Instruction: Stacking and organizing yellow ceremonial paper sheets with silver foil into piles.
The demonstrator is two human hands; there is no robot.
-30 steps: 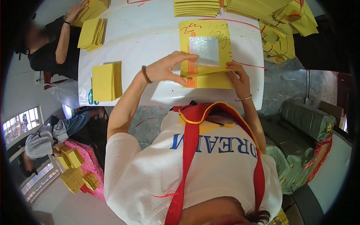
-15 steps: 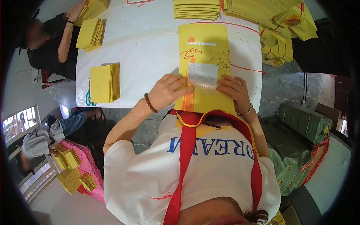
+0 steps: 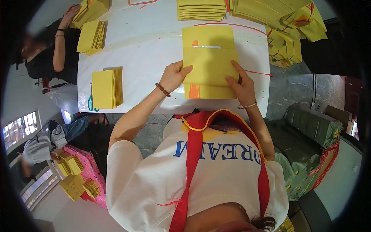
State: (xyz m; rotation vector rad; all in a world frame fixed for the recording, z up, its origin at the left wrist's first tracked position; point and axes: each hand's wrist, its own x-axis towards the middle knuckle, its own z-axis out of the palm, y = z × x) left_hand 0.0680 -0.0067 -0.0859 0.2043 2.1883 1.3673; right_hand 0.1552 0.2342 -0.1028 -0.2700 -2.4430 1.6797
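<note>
Yellow folded paper sheet (image 3: 210,65) lies on the white table (image 3: 147,50), pinched at its left edge by the left hand (image 3: 174,76). Right hand (image 3: 241,83) presses flat, fingers open, on its right edge

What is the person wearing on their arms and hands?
The arms are bare below short white sleeves. The left hand has a brown bead bracelet at the wrist. The right hand has a thin silver bangle. No gloves or rings show.
</note>
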